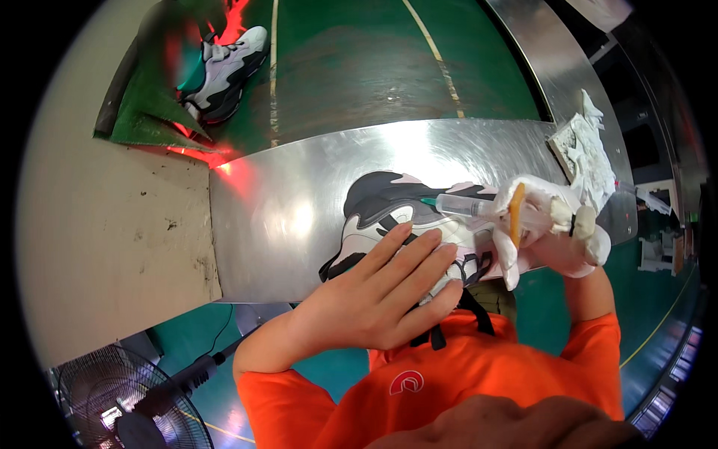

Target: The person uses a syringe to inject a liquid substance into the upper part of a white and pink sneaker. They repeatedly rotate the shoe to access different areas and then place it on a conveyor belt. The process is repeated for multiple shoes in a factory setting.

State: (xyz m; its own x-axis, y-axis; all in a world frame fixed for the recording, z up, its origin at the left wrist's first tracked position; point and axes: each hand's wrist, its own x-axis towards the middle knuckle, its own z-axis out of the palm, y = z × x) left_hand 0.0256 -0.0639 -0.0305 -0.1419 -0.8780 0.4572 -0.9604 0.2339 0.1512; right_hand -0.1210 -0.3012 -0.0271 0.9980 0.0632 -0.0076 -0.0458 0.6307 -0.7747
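Observation:
A white, grey and black sneaker lies on its side on the metal tabletop in front of me. My left hand, bare, lies across its lace area with the fingers stretched out flat; its thumb is hidden. In my right hand, which wears a white glove, is a clear syringe with a green tip. The tip points left and meets or hovers just over the sneaker's side; I cannot tell which. An amber strip stands crosswise at the gloved fingers, around the syringe's rear part.
Beyond the metal tabletop runs a green conveyor belt with pale lines. Another sneaker sits at its left, by red light and a green flap. Crumpled white material lies at right. A fan stands lower left.

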